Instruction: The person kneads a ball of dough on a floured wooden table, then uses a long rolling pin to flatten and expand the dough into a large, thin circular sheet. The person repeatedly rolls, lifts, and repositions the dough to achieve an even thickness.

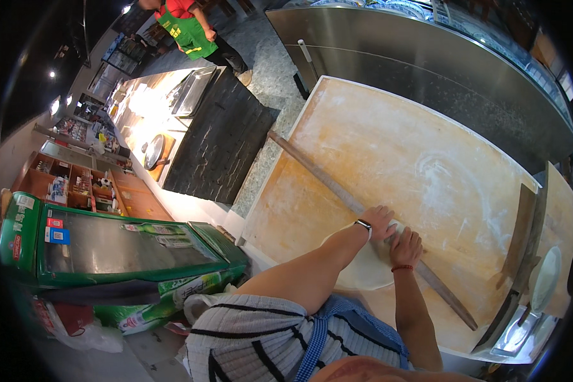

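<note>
A long wooden rolling pin [324, 177] lies diagonally across a floured wooden board [310, 210]. Part of a pale, thin dough sheet [367, 270] is wrapped around its middle; the rest lies flat on the board towards my body. My left hand [381, 221], with a watch at the wrist, is curled over the wrapped part of the pin. Close beside it, my right hand [406, 247] is also over the pin, a red bead bracelet on that wrist. My left forearm hides some of the dough.
Flour [434, 176] is spread over the board's far half. A loose wooden strip [518, 234] and a white scoop-like utensil [545, 279] are at the right. A stainless-steel counter [410, 76] borders the far side. Left are a green fridge [133, 243] and a person in a green apron [186, 33].
</note>
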### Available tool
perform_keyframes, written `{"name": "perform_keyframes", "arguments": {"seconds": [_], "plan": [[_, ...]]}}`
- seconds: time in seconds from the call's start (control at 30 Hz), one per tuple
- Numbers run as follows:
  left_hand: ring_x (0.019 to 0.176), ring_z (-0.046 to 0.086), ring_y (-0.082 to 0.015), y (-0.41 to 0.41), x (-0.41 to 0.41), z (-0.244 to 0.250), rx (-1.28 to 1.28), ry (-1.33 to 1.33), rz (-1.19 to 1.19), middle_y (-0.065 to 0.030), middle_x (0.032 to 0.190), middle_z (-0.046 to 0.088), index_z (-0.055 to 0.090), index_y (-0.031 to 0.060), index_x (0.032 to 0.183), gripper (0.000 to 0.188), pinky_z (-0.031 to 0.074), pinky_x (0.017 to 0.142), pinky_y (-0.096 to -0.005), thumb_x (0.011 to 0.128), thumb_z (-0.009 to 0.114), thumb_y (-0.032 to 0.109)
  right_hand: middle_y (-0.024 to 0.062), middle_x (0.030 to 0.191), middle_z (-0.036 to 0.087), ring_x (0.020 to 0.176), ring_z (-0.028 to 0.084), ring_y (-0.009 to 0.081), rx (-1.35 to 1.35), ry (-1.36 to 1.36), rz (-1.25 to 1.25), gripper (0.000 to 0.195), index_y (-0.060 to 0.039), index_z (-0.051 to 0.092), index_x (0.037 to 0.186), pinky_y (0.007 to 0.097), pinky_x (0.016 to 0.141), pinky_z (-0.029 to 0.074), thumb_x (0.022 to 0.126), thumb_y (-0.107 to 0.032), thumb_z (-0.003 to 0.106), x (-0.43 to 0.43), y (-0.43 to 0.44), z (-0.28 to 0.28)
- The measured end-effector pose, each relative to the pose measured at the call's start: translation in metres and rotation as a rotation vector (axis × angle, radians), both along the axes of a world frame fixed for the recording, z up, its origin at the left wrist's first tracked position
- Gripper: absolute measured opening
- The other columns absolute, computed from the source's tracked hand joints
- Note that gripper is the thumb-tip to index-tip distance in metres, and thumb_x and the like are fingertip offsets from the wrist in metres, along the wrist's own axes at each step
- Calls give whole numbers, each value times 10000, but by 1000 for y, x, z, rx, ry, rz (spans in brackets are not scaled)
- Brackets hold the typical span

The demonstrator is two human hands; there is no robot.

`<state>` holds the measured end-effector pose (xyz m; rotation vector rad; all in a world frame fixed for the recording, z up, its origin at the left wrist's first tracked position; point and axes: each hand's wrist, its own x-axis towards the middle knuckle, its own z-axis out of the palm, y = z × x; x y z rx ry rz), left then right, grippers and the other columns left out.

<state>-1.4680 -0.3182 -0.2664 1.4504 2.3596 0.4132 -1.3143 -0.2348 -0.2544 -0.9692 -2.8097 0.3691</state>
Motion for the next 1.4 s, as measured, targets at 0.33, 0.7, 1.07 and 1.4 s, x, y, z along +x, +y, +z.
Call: {"name": "perform_keyframes", "arguments": {"seconds": [0.33,0.7,1.07,1.4], "plan": [[872,654,-383,27,-24,9,-54,-65,-59,-209,905,682,542,16,1069,439,516,767,-474,909,525,424,132,847,635,822,645,326,68,-51,-1,233,-79,555,972,453,694,537,912,-303,572,-25,25,-20],[908,653,-369,44,-22,15,44,50,43,-228,927,677,558,1,1082,464,512,785,-476,904,516,428,147,908,676,893,663,318,97,107,-70,272,-60,592,1038,440,737,544,907,-298,587,-35,50,-22],[991,622,-380,-150,-10,23,-91,72,308,-194,1096,642,563,63,1205,521,484,862,-511,891,517,477,175,1168,648,1095,627,333,-363,-171,-225,316,-72,650,1032,470,911,495,909,-320,498,18,42,-13],[1217,501,-365,-200,93,-5,196,228,537,-220,1378,455,366,64,1442,725,399,1016,-511,832,591,386,180,1263,564,1226,479,355,265,194,-145,417,-33,569,1263,521,1112,300,891,-208,499,104,-59,-23]]}}
